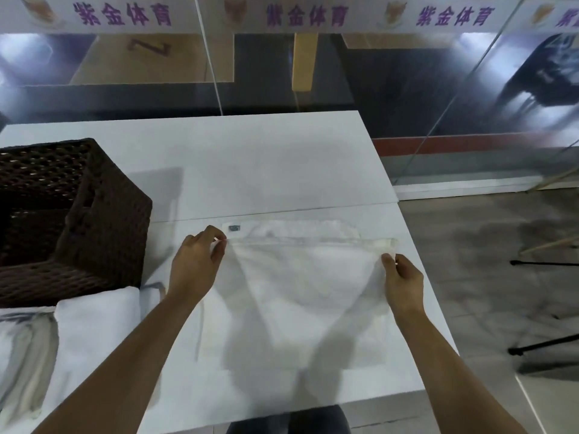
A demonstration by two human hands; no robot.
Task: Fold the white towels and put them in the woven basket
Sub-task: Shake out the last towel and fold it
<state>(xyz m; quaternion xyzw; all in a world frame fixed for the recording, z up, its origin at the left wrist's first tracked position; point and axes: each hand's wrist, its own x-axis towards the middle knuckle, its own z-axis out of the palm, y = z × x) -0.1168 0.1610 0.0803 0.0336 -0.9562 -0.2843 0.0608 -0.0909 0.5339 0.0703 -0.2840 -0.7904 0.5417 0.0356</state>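
Note:
A white towel [300,286] lies spread on the white table [250,158] in front of me, its near half lifted and sagging between my hands. My left hand [195,264] pinches the towel's left corner, close to a small label at the far edge. My right hand [402,280] pinches the right corner. The dark brown woven basket [103,227] stands at the left of the table, beside my left hand. More white towels [94,327] lie piled at the near left, in front of the basket.
The table's right edge runs just past my right hand, with grey floor beyond it. Black tripod legs [545,346] stand on the floor at the right. A glass partition rises behind the table.

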